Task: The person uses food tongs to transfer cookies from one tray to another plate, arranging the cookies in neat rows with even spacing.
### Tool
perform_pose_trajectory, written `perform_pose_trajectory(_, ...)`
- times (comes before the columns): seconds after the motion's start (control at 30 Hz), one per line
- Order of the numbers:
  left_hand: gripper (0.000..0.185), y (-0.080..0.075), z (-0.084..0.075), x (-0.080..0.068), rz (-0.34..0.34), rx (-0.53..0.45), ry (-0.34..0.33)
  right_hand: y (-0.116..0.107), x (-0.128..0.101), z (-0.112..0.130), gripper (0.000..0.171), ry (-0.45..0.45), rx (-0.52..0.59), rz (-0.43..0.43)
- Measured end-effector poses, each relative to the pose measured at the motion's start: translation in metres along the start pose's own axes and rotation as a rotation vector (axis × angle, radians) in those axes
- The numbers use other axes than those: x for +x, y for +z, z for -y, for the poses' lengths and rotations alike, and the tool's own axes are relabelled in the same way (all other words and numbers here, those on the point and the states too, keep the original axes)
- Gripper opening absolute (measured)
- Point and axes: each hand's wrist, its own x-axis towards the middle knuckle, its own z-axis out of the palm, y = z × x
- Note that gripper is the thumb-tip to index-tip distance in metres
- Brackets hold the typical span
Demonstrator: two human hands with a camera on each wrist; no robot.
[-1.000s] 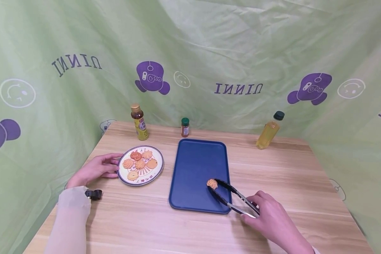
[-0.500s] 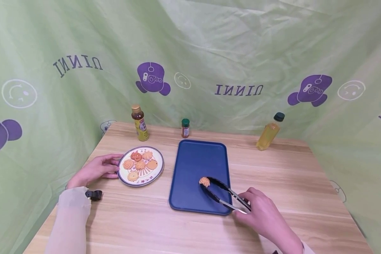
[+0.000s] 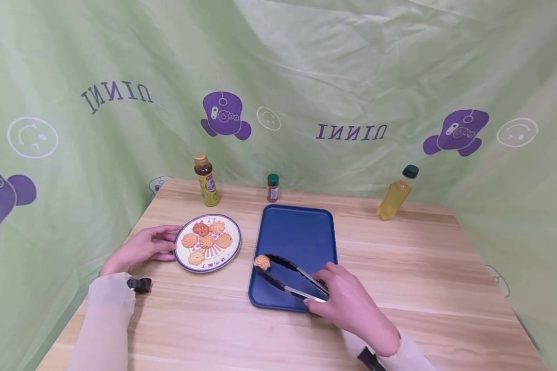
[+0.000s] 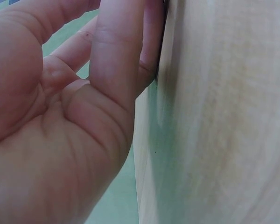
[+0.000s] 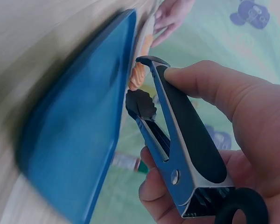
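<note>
My right hand [image 3: 353, 301] grips a pair of kitchen tongs [image 3: 274, 280] with black tips. Between the tips is a swirled cookie [image 3: 262, 262], over the left edge of the blue tray [image 3: 297, 232]. In the right wrist view the thumb presses one arm of the tongs [image 5: 191, 126], fingers bent beneath, and the cookie [image 5: 137, 76] shows by the tips. At the left, my left hand [image 3: 141, 248] touches the rim of a white plate [image 3: 232, 229] with relaxed fingers. Several cookies [image 3: 206, 242] lie on the plate. The left wrist view shows the left hand [image 4: 79, 126] low beside the tabletop.
A sauce bottle [image 3: 208, 185] stands behind the plate, and a small green-capped spice jar [image 3: 272, 189] behind the tray. Farther right is a bottle of yellow liquid [image 3: 394, 198]. A green curtain [image 3: 278, 62] hangs around the wooden table [image 3: 399, 257].
My right hand has moved left over the tray, carrying the tongs and cookie from its right side to its left edge. The left hand has stayed at the plate.
</note>
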Motion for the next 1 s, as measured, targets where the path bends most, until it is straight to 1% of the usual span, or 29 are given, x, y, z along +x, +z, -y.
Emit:
perform_pose_trajectory(0.17,0.074,-0.001,0.001,-0.001,-0.003,-0.005,-0.005,0.009,0.017,0.02,0.041,-0.109,0.008,0.002)
perform_pose_trajectory(0.4,0.074,0.001,0.001,-0.001,-0.007,0.0,-0.002,0.022,0.039,0.043,0.04,-0.217,-0.003,-0.005)
perform_pose_trajectory(0.6,0.074,0.001,0.001,0.0,-0.016,-0.005,-0.001,0.03,0.061,0.06,0.04,-0.247,0.012,0.012)
perform_pose_trajectory(0.73,0.074,0.001,0.002,-0.001,-0.003,-0.018,0.002,0.035,0.073,0.069,0.038,-0.257,-0.004,0.021)
perform_pose_trajectory(0.83,0.074,0.001,0.002,-0.001,-0.002,-0.021,0.002,0.037,0.079,0.073,0.035,-0.266,-0.023,0.024)
perform_pose_trajectory(1.0,0.072,0.001,0.0,-0.001,-0.011,-0.003,-0.002,0.039,0.085,0.078,0.036,-0.263,-0.042,0.038)
